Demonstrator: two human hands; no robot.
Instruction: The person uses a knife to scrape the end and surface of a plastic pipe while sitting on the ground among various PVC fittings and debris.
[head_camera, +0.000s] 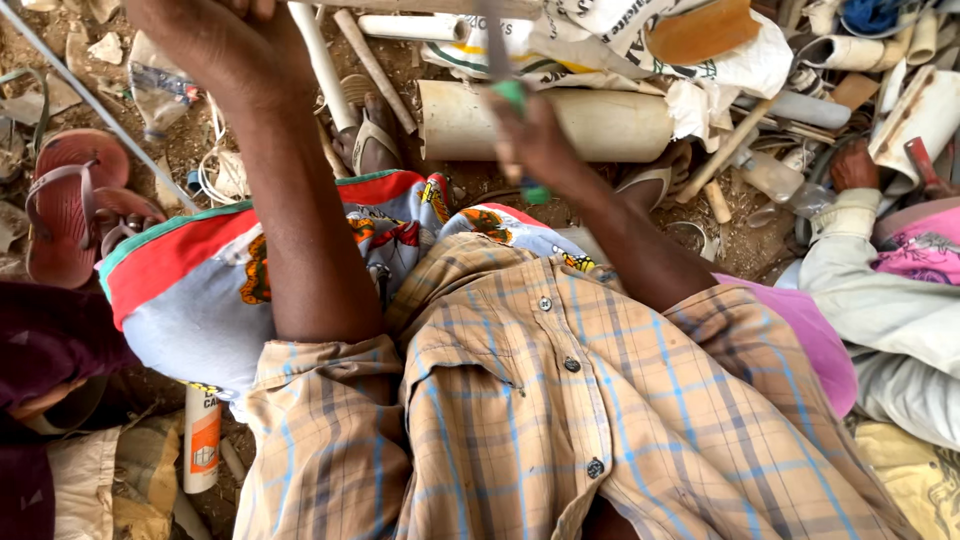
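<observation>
Hands up front: left hand (215, 40) reaches forward to the frame's top edge, fingers cut off, grip cannot be told. Right hand (535, 145) is clenched round a green-handled tool (515, 100), blade rising ahead. Beyond both hands lies a wide pale pipe (600, 125). Best to steady the piece with the left and keep strokes straight.

The left hand (200, 35) gets chopped off by the top edge, so its fingers can't be seen. The right hand (535, 140) is blurry, gripping a green-handled tool (515, 100) whose upper end smears out of frame. A co-worker's hand (853, 165) is half buried in pipe scraps (900, 60), and its fingers are hidden.
</observation>
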